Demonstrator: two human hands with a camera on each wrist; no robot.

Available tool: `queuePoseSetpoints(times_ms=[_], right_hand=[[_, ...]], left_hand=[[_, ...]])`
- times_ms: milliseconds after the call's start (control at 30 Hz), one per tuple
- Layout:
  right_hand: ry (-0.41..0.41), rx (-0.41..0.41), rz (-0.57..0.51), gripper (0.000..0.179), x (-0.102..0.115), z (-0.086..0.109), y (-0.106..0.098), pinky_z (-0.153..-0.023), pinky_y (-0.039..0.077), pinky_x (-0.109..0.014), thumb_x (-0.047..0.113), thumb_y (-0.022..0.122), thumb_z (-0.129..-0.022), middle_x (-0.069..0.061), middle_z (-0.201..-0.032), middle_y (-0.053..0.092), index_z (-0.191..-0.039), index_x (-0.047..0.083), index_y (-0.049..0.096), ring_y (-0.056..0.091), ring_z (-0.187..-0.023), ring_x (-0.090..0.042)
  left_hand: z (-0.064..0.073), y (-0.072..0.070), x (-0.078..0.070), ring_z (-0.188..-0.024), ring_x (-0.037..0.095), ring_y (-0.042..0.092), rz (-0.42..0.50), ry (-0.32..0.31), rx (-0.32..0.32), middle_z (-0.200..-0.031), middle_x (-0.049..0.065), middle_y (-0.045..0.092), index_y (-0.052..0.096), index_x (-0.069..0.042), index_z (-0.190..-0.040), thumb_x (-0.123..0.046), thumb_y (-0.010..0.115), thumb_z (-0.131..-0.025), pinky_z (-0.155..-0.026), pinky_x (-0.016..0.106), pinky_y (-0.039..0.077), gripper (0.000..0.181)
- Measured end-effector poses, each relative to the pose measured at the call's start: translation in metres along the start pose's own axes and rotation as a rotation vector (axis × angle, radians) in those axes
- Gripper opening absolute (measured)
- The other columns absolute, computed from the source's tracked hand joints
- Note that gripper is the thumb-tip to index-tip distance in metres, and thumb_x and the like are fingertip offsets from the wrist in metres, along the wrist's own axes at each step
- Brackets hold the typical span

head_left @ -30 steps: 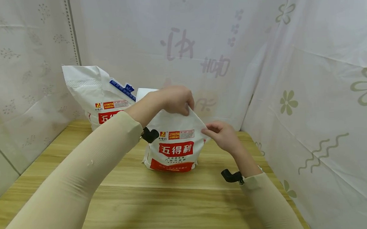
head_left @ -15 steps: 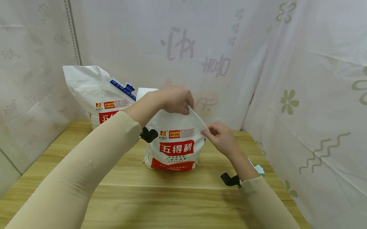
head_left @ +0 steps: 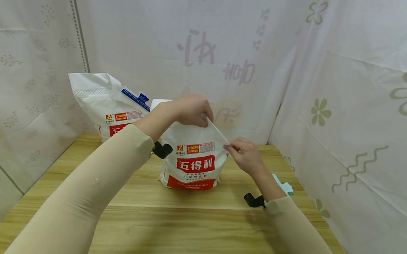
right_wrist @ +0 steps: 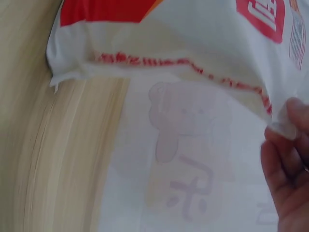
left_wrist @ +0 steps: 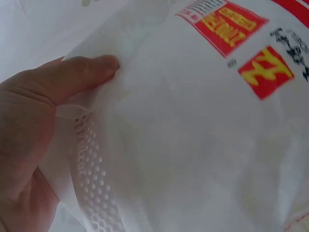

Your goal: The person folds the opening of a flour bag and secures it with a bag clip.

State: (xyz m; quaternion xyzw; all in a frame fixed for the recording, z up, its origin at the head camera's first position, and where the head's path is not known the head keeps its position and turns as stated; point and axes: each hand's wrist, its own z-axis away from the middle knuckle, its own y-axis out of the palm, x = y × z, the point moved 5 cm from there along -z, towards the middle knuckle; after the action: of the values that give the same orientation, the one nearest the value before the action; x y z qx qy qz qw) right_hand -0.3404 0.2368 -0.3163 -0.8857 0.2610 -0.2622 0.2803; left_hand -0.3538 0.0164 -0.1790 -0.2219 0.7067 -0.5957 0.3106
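Observation:
A white flour bag with red labels stands upright on the wooden table in the head view. My left hand holds the top of this bag, the thumb on its front. In the left wrist view the thumb presses the white material beside a dotted strip. At the bag's right edge, my right hand pinches the material between thumb and fingers. The right wrist view shows the pinched corner pulled out from the bag's side. My left hand and forearm cover part of the top.
Behind on the left stands a second white flour bag, with a blue-and-white strip at its upper right. A small light teal object lies beside my right forearm. Patterned curtains enclose the table at the back and sides.
My right forearm has shifted slightly left, showing more of the teal object behind it. The right fingers look a little more closed. Both hands keep their hold, and the bag stays in place.

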Motion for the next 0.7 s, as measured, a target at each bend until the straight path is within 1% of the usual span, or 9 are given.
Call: queuePoseSetpoints(times_ms=[67,133,200,300,400,467,533,633,700], right_hand=[[0.050,0.059,-0.012,0.007,-0.005,0.002,-0.001,-0.062,0.053,-0.024,0.007,0.083,-0.097,-0.010,-0.089,0.078,-0.101,0.001,0.085,0.063,-0.073,-0.017],[0.104,0.114,-0.029,0.009,-0.010,0.004,-0.001,-0.066,0.058,-0.024,0.008,0.079,-0.101,-0.012,-0.094,0.080,-0.104,0.002,0.084,0.072,-0.076,-0.021],[0.134,0.138,-0.033,0.011,-0.012,0.005,-0.001,-0.068,0.061,-0.024,0.009,0.076,-0.103,-0.012,-0.097,0.082,-0.106,0.002,0.084,0.077,-0.078,-0.025],[0.093,0.124,0.012,0.010,-0.010,0.005,0.000,-0.062,0.058,-0.024,0.008,0.074,-0.104,-0.011,-0.091,0.082,-0.105,0.003,0.083,0.076,-0.071,-0.025],[0.042,0.090,0.046,0.009,-0.009,0.005,0.002,-0.058,0.050,-0.024,0.007,0.075,-0.103,-0.011,-0.087,0.078,-0.102,0.002,0.082,0.064,-0.065,-0.018],[0.061,0.097,0.005,0.009,-0.014,0.007,0.004,-0.058,0.048,-0.023,0.007,0.074,-0.104,-0.011,-0.086,0.075,-0.103,0.001,0.080,0.058,-0.065,-0.014],[0.131,0.131,-0.089,0.008,-0.019,0.010,0.006,-0.059,0.047,-0.023,0.008,0.073,-0.105,-0.011,-0.088,0.075,-0.104,0.002,0.078,0.057,-0.068,-0.009],[0.237,0.180,-0.200,0.010,-0.027,0.015,0.008,-0.065,0.055,-0.022,0.011,0.072,-0.106,-0.011,-0.090,0.077,-0.107,0.003,0.079,0.065,-0.073,-0.008],[0.251,0.194,-0.226,0.012,-0.029,0.017,0.009,-0.070,0.061,-0.022,0.009,0.073,-0.106,-0.012,-0.091,0.079,-0.109,0.002,0.081,0.073,-0.077,-0.012]], left_hand=[[0.002,-0.001,0.001,-0.096,0.021,0.077,0.040,-0.030,0.017,-0.124,0.005,0.079,0.084,-0.015,-0.121,-0.014,0.074,-0.103,-0.078,0.031,0.067,0.021],[0.002,-0.002,0.002,-0.092,0.022,0.077,0.062,-0.042,0.026,-0.123,0.006,0.078,0.083,-0.014,-0.122,-0.011,0.072,-0.103,-0.077,0.032,0.067,0.022],[0.002,-0.003,0.002,-0.091,0.023,0.076,0.072,-0.043,0.024,-0.120,0.006,0.078,0.083,-0.013,-0.120,-0.008,0.070,-0.103,-0.077,0.033,0.067,0.023],[0.002,-0.006,0.001,-0.092,0.023,0.075,0.056,-0.027,0.017,-0.118,0.006,0.079,0.085,-0.014,-0.116,-0.006,0.068,-0.102,-0.077,0.033,0.067,0.022],[0.002,-0.007,0.000,-0.094,0.022,0.075,0.046,-0.015,0.016,-0.119,0.005,0.079,0.085,-0.015,-0.115,-0.007,0.068,-0.102,-0.077,0.032,0.067,0.023],[0.002,-0.006,0.000,-0.095,0.021,0.075,0.043,-0.008,0.020,-0.121,0.005,0.079,0.085,-0.015,-0.117,-0.007,0.068,-0.103,-0.077,0.031,0.067,0.023],[0.002,-0.005,0.001,-0.095,0.021,0.075,0.049,-0.008,0.023,-0.122,0.005,0.079,0.085,-0.015,-0.118,-0.008,0.068,-0.103,-0.077,0.031,0.066,0.024],[0.002,-0.005,0.001,-0.095,0.021,0.076,0.060,-0.009,0.025,-0.124,0.005,0.078,0.085,-0.015,-0.119,-0.008,0.067,-0.104,-0.077,0.032,0.067,0.024],[0.003,-0.006,0.001,-0.095,0.022,0.076,0.065,-0.010,0.025,-0.125,0.006,0.078,0.084,-0.014,-0.119,-0.008,0.067,-0.104,-0.078,0.032,0.067,0.024]])
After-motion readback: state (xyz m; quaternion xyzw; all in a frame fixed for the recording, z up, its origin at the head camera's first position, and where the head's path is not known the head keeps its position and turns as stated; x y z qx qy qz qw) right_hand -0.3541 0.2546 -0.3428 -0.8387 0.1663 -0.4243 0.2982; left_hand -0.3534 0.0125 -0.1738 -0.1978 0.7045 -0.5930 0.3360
